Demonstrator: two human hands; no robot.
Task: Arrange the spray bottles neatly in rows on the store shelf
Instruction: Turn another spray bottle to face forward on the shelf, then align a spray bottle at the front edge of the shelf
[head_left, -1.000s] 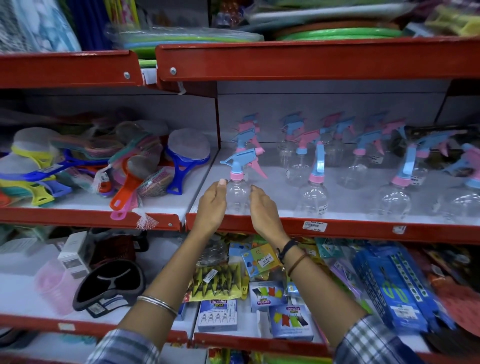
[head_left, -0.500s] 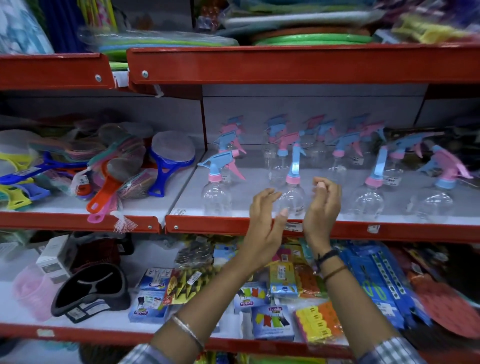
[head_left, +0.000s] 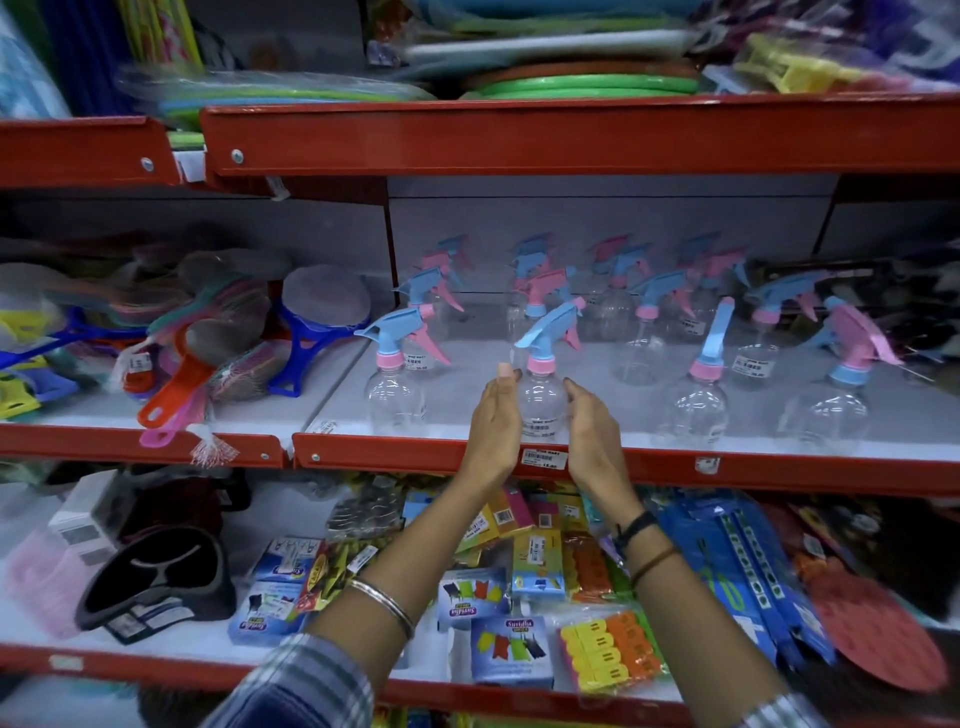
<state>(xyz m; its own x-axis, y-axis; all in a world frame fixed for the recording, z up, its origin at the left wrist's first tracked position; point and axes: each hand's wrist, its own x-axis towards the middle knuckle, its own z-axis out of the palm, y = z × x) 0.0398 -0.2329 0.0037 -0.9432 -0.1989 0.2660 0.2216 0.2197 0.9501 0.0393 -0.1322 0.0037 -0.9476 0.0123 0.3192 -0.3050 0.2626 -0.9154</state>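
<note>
Several clear spray bottles with blue and pink trigger heads stand in rough rows on the white middle shelf (head_left: 779, 441). In the front row, a spray bottle (head_left: 543, 400) with a blue head and pink collar sits between my palms, its nozzle pointing left. My left hand (head_left: 493, 426) presses its left side with the thumb up near the collar. My right hand (head_left: 592, 436) cups its right side. Another front bottle (head_left: 395, 400) stands to the left, nozzle also left. To the right are a bottle (head_left: 693, 410) with its head facing forward and a pink-headed bottle (head_left: 826, 415).
The shelf's red front lip (head_left: 675, 467) carries a price tag below my hands. Brushes and a blue-handled scrubber (head_left: 322, 317) crowd the left bay. Packets of clips (head_left: 511, 649) fill the lower shelf. The red upper shelf (head_left: 571, 135) overhangs the bottles.
My hands left the leftmost front bottle and closed around the second one. Its trigger head, which faced forward, now points left like its neighbour's.
</note>
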